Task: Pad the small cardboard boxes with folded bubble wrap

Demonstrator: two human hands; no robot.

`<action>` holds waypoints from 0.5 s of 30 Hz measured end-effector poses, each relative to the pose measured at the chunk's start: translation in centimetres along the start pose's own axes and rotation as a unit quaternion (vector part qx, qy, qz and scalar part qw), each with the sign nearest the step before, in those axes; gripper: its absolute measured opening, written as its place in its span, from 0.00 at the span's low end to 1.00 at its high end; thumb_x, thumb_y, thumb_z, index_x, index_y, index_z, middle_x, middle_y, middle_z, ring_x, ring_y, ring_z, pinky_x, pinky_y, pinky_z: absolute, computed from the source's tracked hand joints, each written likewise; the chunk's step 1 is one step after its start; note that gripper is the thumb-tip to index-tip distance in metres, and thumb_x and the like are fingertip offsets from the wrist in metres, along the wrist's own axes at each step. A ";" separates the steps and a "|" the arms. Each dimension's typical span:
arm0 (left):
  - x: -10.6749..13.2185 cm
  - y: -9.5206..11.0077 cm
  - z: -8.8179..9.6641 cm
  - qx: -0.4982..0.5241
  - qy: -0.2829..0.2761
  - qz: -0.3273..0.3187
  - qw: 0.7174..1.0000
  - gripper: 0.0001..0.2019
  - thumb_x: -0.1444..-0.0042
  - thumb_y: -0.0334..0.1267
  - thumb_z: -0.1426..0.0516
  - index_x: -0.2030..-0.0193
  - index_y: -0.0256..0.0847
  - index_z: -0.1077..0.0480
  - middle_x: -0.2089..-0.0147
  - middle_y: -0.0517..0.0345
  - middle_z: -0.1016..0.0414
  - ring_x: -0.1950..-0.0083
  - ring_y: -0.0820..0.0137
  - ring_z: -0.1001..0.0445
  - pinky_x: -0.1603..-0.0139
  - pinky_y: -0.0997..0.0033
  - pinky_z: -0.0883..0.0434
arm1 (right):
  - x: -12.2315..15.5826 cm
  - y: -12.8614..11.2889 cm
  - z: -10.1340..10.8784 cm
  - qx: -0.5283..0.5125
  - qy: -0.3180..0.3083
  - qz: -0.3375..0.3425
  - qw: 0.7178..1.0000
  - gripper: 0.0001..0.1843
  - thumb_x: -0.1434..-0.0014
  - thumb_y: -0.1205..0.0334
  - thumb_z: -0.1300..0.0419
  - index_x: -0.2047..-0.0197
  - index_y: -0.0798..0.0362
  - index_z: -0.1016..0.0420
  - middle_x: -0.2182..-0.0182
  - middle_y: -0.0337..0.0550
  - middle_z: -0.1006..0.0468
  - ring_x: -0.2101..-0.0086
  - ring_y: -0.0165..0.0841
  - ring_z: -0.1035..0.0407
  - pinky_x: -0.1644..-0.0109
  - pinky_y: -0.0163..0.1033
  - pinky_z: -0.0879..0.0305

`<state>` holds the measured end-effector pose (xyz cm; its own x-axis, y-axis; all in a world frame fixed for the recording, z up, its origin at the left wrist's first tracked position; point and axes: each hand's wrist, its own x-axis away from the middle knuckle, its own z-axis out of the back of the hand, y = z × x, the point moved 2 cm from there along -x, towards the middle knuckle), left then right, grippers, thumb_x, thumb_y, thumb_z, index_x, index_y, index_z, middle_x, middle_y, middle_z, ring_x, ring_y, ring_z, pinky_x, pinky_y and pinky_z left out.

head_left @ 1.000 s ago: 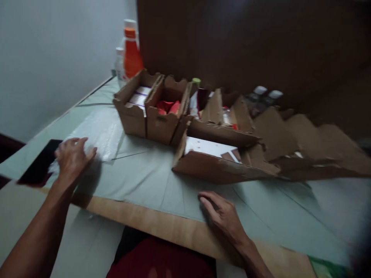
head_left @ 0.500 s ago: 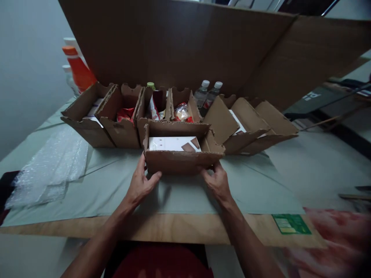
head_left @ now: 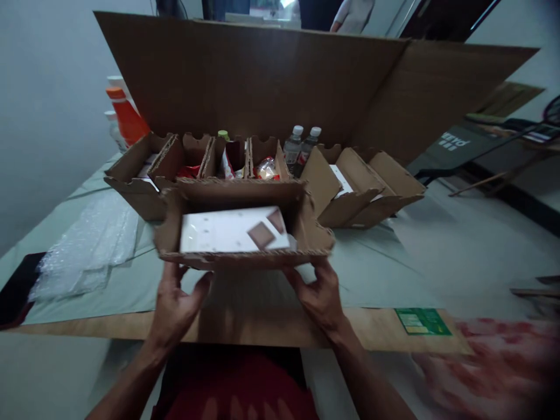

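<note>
Between my two hands an open-topped cardboard box (head_left: 245,262) is held up off the cloth, its open side tipped toward me. Inside lies a white carton (head_left: 219,230) with brown diamond marks at its right end. My left hand (head_left: 177,300) grips the box low at its left end, fingers going underneath. At the right end my right hand (head_left: 317,291) holds it the same way, thumb in front, its fingertips partly hidden by the box.
Behind stand several cardboard bins (head_left: 140,189) holding packets and cartons. Two clear bottles (head_left: 292,146) and an orange bottle (head_left: 128,119) stand by a tall cardboard panel (head_left: 245,81). Bubble wrap (head_left: 87,245) and a dark phone-like object (head_left: 20,286) lie left. A person (head_left: 354,14) is beyond.
The box has risen and come closer to me, with both hands on it, and its opening faces me more. My view has tilted up slightly.
</note>
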<state>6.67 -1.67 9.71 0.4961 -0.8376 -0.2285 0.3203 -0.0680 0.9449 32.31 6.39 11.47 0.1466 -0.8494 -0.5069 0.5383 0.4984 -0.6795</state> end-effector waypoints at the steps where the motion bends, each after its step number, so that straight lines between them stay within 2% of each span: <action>1: 0.6 -0.2 -1.4 -0.003 -0.030 0.000 1.000 0.25 0.43 0.42 0.37 0.40 0.44 0.35 0.41 0.50 0.25 0.42 0.59 0.23 0.41 0.57 0.24 | 1.3 1.3 1.2 0.031 0.014 -0.026 0.999 0.19 0.37 0.47 0.39 0.49 0.49 0.23 0.57 0.49 0.19 0.54 0.45 0.24 0.48 0.52 0.25; 4: 1.8 -0.9 -5.1 0.011 -0.094 -0.012 0.995 0.21 0.42 0.40 0.40 0.42 0.43 0.32 0.45 0.51 0.22 0.42 0.59 0.23 0.42 0.57 0.24 | 5.8 4.8 4.1 0.103 0.068 -0.070 0.990 0.23 0.39 0.43 0.37 0.49 0.50 0.23 0.56 0.51 0.18 0.51 0.49 0.24 0.43 0.57 0.28; 8: 1.3 -1.8 -8.7 0.041 -0.151 -0.009 0.988 0.23 0.44 0.39 0.41 0.41 0.43 0.32 0.46 0.50 0.22 0.42 0.58 0.23 0.41 0.56 0.24 | 10.6 7.3 5.8 0.104 0.106 -0.089 0.985 0.22 0.41 0.47 0.35 0.49 0.52 0.23 0.55 0.55 0.18 0.51 0.50 0.24 0.42 0.57 0.28; 12: 0.3 -2.1 -11.4 0.077 -0.192 0.002 0.978 0.27 0.45 0.38 0.41 0.37 0.42 0.35 0.43 0.49 0.23 0.41 0.58 0.24 0.40 0.55 0.25 | 13.0 8.7 7.2 0.034 0.082 -0.158 0.983 0.27 0.40 0.49 0.35 0.41 0.52 0.27 0.47 0.56 0.20 0.45 0.50 0.26 0.38 0.57 0.31; 15: -0.1 -1.8 -13.3 0.091 -0.219 -0.009 0.971 0.30 0.45 0.38 0.39 0.35 0.42 0.37 0.39 0.48 0.25 0.38 0.57 0.26 0.37 0.54 0.28 | 13.2 10.5 9.2 -0.038 0.062 -0.204 0.976 0.27 0.38 0.50 0.37 0.39 0.52 0.29 0.46 0.56 0.20 0.47 0.48 0.24 0.41 0.54 0.28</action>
<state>16.76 5.73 4.91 0.0887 -0.9828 -0.1618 0.1574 -0.1466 0.9766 47.57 -1.20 2.47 -0.1713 -0.9546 -0.2435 0.4664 0.1391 -0.8736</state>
